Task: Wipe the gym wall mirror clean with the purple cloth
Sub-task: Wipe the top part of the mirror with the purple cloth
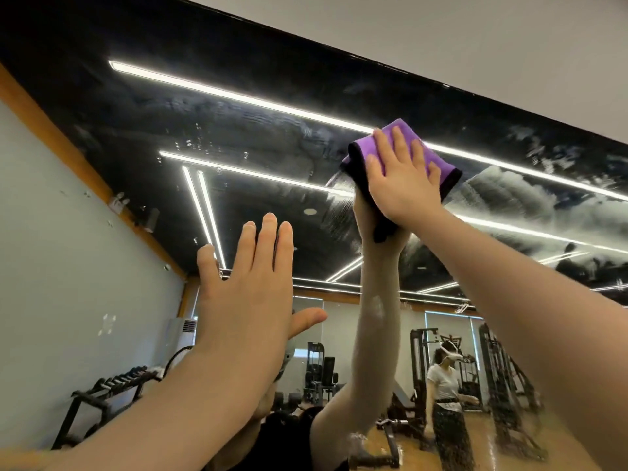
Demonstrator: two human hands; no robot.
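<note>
Pressing: my right hand lies flat on the purple cloth, fingers straight and spread, pushing it against the mirror.
Purple cloth: folded, with a black edge, high on the mirror, a little below the mirror's top edge and to the right of its middle; it covers part of a reflected light strip.
Left hand: my left hand is raised with fingers straight and thumb out, gripping nothing, lower on the mirror than the cloth and to its left; I cannot tell whether the palm touches the glass.
Mirror surface: white smears and streaks show to the right of the cloth; small droplets sit to the left of it.
Reflection under the cloth: my own forearm rises to meet the cloth from below.
Reflection, lower mirror: a dumbbell rack stands far below and left of the cloth, weight machines below and right, and a person in a white top stands between the machines.
Above the mirror: a plain pale wall.
</note>
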